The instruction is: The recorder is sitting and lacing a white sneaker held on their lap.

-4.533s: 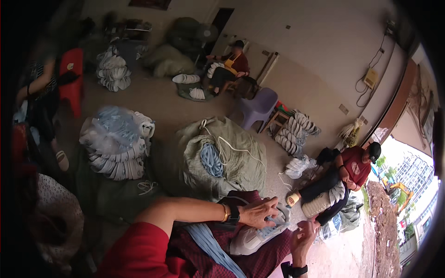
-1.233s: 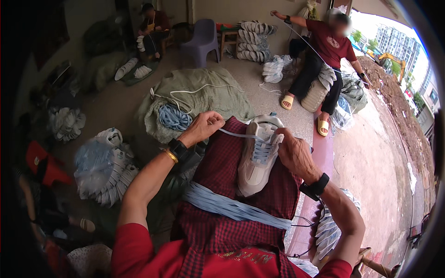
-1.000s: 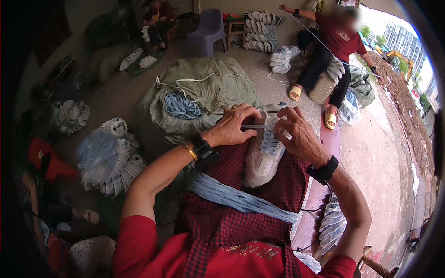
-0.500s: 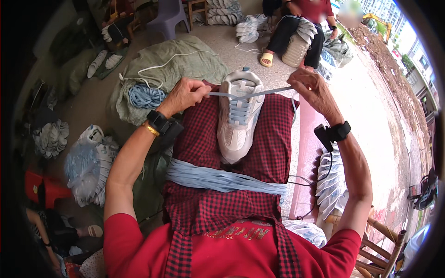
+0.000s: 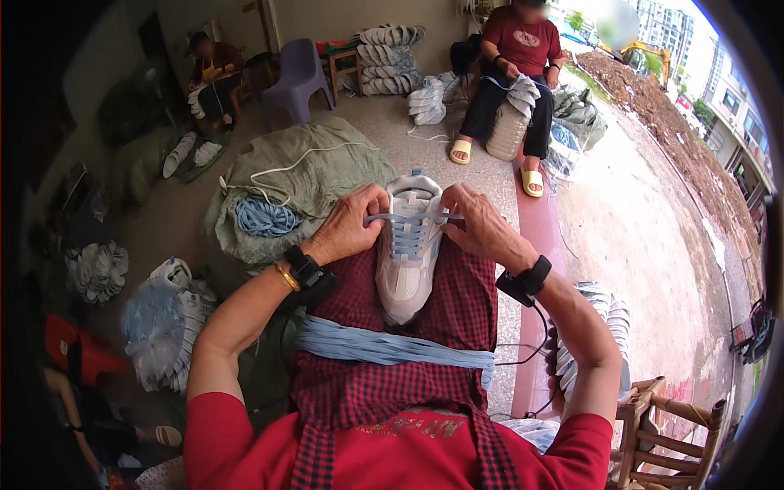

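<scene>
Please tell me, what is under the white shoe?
A checked apron shows on both sides of the white shoe, which appears to rest on it. Whatever lies directly beneath is covered by the shoe.

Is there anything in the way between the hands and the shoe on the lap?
No, nothing visible. The left hand and right hand are close beside the shoe, one on each side, pinching the pale blue lace across it. The bundle of blue laces lies beyond the toe, nearer the body.
</scene>
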The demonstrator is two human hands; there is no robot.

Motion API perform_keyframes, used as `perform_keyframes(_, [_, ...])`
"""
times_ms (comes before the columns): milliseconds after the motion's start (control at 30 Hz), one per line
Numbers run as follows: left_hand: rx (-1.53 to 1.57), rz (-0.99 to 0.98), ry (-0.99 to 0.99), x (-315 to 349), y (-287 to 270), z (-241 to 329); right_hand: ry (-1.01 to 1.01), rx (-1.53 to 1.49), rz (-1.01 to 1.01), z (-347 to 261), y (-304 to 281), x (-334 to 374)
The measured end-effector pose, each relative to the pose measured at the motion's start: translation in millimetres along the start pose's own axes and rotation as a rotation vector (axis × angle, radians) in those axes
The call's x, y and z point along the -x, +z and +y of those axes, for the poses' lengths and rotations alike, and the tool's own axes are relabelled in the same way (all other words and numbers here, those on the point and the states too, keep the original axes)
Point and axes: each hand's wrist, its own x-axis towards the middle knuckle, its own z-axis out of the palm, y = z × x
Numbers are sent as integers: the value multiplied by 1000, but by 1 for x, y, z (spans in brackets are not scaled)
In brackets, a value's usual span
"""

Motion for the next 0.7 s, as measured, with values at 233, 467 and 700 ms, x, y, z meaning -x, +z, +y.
perform_keyframes(233, [-432,-6,494,-5,-15,-29,-96,291,-124,11,1,2])
perform_keyframes(467, [-472,39,558,-8,-7,-58,-247,391,-52,22,-11,-23])
perform_keyframes(700, [-522,49,380,6,-30,-79,26,373,-1,43,-48,36])
